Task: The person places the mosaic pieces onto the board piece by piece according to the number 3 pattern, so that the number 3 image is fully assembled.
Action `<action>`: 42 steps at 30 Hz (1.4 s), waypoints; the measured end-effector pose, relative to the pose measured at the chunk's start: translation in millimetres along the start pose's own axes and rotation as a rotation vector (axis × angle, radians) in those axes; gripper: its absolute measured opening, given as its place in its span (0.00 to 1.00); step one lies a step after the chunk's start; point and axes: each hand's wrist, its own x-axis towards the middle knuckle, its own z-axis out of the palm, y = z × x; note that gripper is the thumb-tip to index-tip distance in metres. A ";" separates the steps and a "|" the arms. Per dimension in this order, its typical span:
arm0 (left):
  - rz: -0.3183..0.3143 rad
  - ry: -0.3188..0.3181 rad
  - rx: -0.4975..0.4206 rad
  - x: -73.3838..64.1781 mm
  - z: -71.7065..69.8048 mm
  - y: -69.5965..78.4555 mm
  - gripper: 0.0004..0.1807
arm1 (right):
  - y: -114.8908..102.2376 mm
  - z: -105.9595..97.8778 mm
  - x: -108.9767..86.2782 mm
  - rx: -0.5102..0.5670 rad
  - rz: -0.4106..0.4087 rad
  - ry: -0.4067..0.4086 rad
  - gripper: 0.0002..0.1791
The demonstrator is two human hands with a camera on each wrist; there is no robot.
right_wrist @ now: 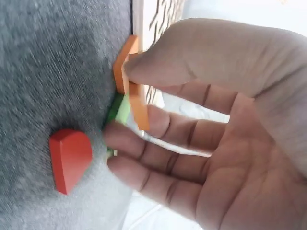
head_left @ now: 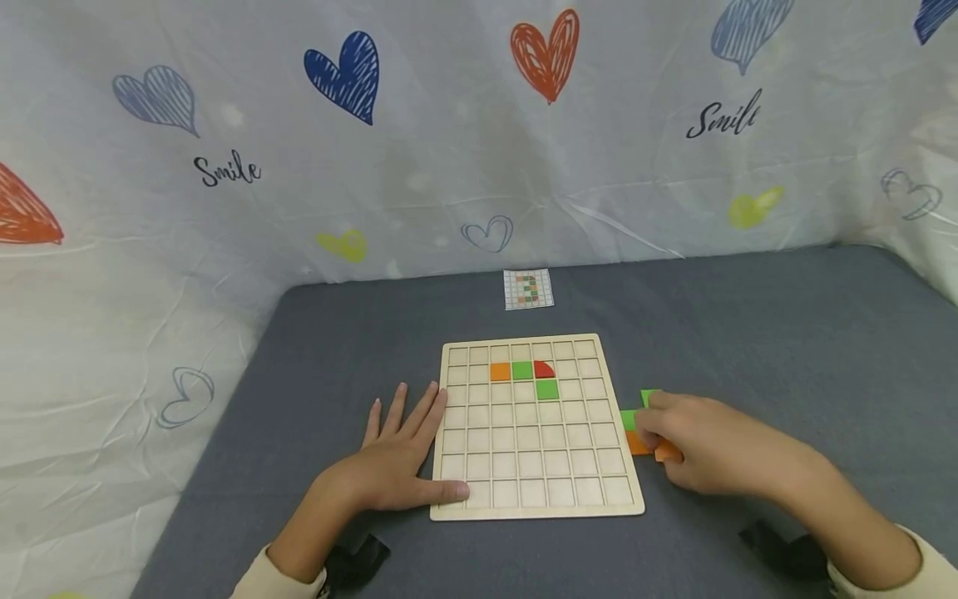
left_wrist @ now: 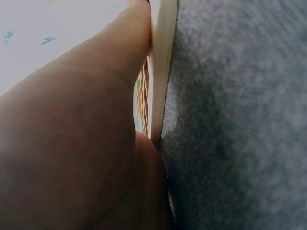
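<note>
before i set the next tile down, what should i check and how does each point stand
1. Board steadied: ok, left hand on its left side.
2. Orange tile gripped: ok, right hand pinches it.
3. Held tile clear of neighbours: cannot tell.
4. Placed tiles inside squares: ok, all four.
5. Card uncovered: ok, behind the board.
6. Card's every square readable: not ok, too small.
</note>
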 end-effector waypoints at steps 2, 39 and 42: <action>0.000 0.004 -0.001 0.0 0.5 0.1 0.67 | 1.2 -1.7 -0.2 0.031 -0.001 0.007 0.23; -0.010 -0.008 0.024 1.9 1.0 0.5 0.66 | -7.5 23.1 66.3 0.027 -0.203 0.239 0.11; -0.014 -0.009 0.025 1.7 1.5 0.0 0.66 | -8.4 23.6 70.5 0.039 -0.208 0.227 0.12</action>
